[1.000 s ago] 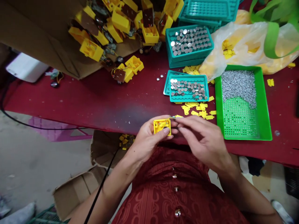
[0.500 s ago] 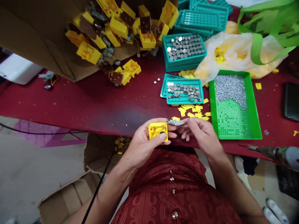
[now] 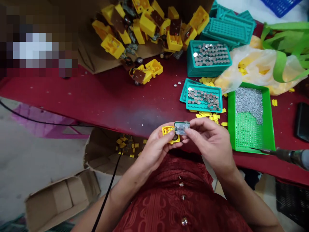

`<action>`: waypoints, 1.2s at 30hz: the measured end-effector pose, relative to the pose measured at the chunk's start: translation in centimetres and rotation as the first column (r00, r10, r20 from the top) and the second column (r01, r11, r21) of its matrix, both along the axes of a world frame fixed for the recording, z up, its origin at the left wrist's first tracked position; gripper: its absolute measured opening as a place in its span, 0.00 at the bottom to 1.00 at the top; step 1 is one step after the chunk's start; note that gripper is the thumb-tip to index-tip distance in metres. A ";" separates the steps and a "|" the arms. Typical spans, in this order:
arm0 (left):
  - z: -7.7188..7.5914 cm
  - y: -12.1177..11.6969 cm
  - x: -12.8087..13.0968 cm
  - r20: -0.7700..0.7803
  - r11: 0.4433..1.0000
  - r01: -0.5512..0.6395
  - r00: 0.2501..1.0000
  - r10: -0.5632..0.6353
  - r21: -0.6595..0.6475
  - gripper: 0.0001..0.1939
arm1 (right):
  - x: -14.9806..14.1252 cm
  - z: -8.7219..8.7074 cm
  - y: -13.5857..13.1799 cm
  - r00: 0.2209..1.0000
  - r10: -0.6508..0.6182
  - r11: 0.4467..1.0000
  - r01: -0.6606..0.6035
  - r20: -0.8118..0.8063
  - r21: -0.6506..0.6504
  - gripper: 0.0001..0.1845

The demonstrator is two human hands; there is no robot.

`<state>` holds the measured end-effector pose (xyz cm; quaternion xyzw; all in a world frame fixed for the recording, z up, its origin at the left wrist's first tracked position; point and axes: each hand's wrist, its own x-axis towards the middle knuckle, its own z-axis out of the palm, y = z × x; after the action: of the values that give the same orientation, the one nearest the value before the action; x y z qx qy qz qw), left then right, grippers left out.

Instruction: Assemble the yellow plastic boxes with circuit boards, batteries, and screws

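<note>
My left hand [image 3: 155, 149] is closed around a small yellow plastic housing [image 3: 169, 134], held just over the near edge of the red table [image 3: 101, 100]. My right hand [image 3: 210, 143] pinches a small greenish circuit board [image 3: 181, 128] and holds it against the top of the housing. Both hands meet in front of my body. Loose yellow plastic tabs [image 3: 209, 116] lie on the table just beyond my right hand.
A cardboard box [image 3: 91, 54] of yellow housings [image 3: 145, 24] spills at the back. Teal trays of button cells [image 3: 204, 98] [image 3: 210, 55], a green tray of screws [image 3: 249, 117], a plastic bag [image 3: 256, 69], an electric screwdriver [image 3: 288, 154] and a dark phone [image 3: 303, 120] lie to the right. Cartons sit on the floor.
My right hand has brought the circuit board up flat onto the housing; before it was held edge-on beside it. The camera has shifted, so the table's contents sit further right.
</note>
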<state>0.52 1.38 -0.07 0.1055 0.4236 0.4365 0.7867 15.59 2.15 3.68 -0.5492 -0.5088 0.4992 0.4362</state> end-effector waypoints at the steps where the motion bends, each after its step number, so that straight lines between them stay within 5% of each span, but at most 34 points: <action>1: -0.1 0.0 -0.1 0.029 1.000 -0.018 0.999 0.018 -0.005 0.12 | -0.4 0.1 -0.2 0.994 0.024 0.994 -0.035 0.110 0.102 0.02; 6: -0.2 0.2 -1.5 0.224 0.998 -0.041 0.973 0.052 -0.055 0.13 | -1.5 0.0 -0.9 0.872 0.125 0.802 -0.370 0.474 0.468 0.07; 10: 0.5 0.1 -2.2 0.211 0.998 -0.018 0.977 0.029 -0.057 0.14 | -1.7 0.0 -1.2 0.772 0.177 0.697 -0.536 0.610 0.476 0.08; 15: 1.2 0.0 -2.3 0.074 0.999 0.024 0.997 -0.022 -0.021 0.15 | -1.7 0.7 -1.5 0.707 0.247 0.634 -0.635 0.663 0.441 0.08; 21: 1.8 0.0 -2.7 0.065 0.993 0.109 0.992 -0.106 -0.052 0.18 | -1.1 2.0 -1.7 0.710 0.283 0.675 -0.625 0.644 0.392 0.08; 30: 2.4 0.0 -1.9 -0.059 0.980 0.183 0.982 -0.179 0.078 0.16 | -0.4 2.7 -1.9 0.717 0.263 0.681 -0.612 0.645 0.402 0.08; 36: 2.1 0.1 -1.9 0.118 0.984 0.169 0.977 -0.175 0.060 0.13 | -0.2 2.3 -1.3 0.746 0.094 0.824 -0.430 0.660 0.369 0.09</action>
<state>-1.40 1.46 2.00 0.1340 0.3528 0.3827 0.8433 15.34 0.84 5.96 -0.4688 -0.8077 0.2018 0.2952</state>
